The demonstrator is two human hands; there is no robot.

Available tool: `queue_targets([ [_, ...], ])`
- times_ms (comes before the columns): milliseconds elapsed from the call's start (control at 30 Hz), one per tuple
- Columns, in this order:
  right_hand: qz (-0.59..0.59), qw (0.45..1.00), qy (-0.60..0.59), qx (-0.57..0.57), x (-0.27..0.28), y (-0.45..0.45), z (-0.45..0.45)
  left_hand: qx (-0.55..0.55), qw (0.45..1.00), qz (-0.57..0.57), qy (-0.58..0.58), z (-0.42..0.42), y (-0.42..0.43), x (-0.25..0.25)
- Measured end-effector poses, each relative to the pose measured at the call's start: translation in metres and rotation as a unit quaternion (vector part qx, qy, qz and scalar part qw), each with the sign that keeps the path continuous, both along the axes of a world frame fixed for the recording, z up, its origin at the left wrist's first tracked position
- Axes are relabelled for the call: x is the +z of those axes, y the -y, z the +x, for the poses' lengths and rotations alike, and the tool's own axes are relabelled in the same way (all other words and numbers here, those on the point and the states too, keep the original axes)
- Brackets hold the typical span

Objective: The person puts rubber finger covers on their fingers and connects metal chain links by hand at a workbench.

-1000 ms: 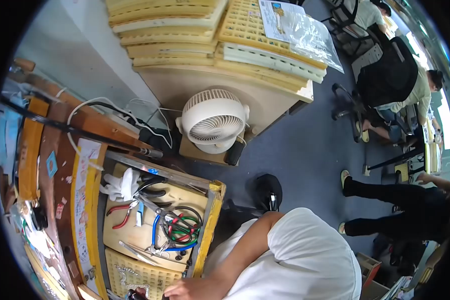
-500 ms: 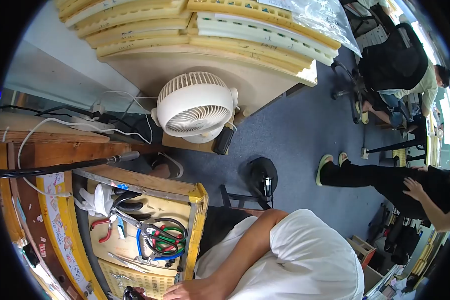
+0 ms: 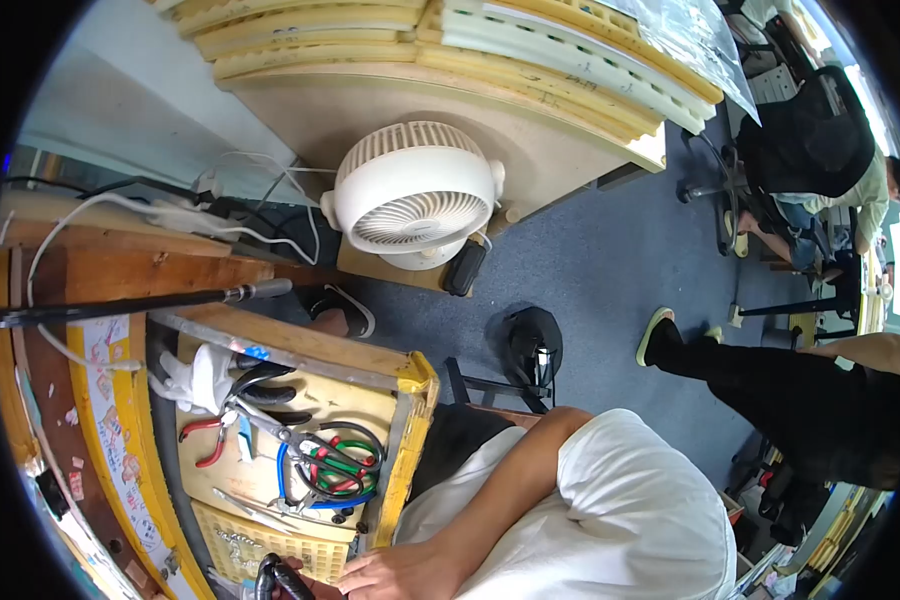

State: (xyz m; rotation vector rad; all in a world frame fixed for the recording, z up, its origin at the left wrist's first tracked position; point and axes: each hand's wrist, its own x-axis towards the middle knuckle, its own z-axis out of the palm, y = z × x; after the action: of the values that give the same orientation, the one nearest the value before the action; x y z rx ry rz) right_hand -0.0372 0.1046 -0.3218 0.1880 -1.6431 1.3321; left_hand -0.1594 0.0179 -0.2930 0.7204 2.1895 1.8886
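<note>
At the bottom edge, my right hand (image 3: 398,573) lies over the near side of the drawer tray with its fingers curled. Whatever it pinches is hidden. Part of my left hand (image 3: 320,588) shows beside it, cut off by the frame, closed at a black-handled tool (image 3: 273,572) whose working end is out of view. A yellow perforated tray (image 3: 315,553) with small shiny pieces lies just beyond. Above it in the drawer are scissors (image 3: 310,445) with black loops, blue-handled pliers (image 3: 282,475), red-handled pliers (image 3: 202,440), tweezers (image 3: 255,510) and a white glove (image 3: 202,380).
A white fan (image 3: 415,195) stands on a low box, below stacked yellow trays (image 3: 530,85). The drawer's wooden rim (image 3: 415,400) borders the tools. A black flexible arm (image 3: 140,305) crosses at left. A black stool (image 3: 532,350) and a standing person (image 3: 770,395) are to the right.
The view has shifted, so the fan and trays sit further right. More of the black-handled tool shows beside my hands. The standing person's hand has left view.
</note>
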Motion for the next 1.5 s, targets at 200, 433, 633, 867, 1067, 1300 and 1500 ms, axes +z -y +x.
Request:
queue_targets([
  [200,-0.057,0.988,0.139,-0.017,-0.005,-0.008,-0.013,0.092,0.993,-0.070,0.023,0.011,0.015,0.008],
  [433,-0.189,0.943,0.261,0.085,0.030,-0.020,-0.035,0.058,0.997,0.049,-0.001,0.022,0.023,0.020],
  [633,-0.384,0.840,0.272,0.268,0.025,-0.004,-0.048,0.033,0.983,0.004,-0.183,0.007,0.046,0.036],
  [867,-0.377,0.832,0.337,0.229,0.016,0.015,-0.059,0.047,0.990,0.043,-0.125,0.011,0.072,0.027],
  [1067,-0.498,0.677,0.468,0.272,-0.028,0.002,-0.065,0.081,0.978,0.123,-0.148,0.011,0.074,0.024],
  [1300,-0.488,0.679,0.473,0.278,-0.103,-0.019,-0.082,0.092,0.982,0.097,-0.134,0.015,0.081,0.016],
  [1500,0.118,0.919,0.254,0.277,0.025,0.005,-0.052,0.202,0.953,-0.009,-0.227,0.019,0.075,-0.005],
])
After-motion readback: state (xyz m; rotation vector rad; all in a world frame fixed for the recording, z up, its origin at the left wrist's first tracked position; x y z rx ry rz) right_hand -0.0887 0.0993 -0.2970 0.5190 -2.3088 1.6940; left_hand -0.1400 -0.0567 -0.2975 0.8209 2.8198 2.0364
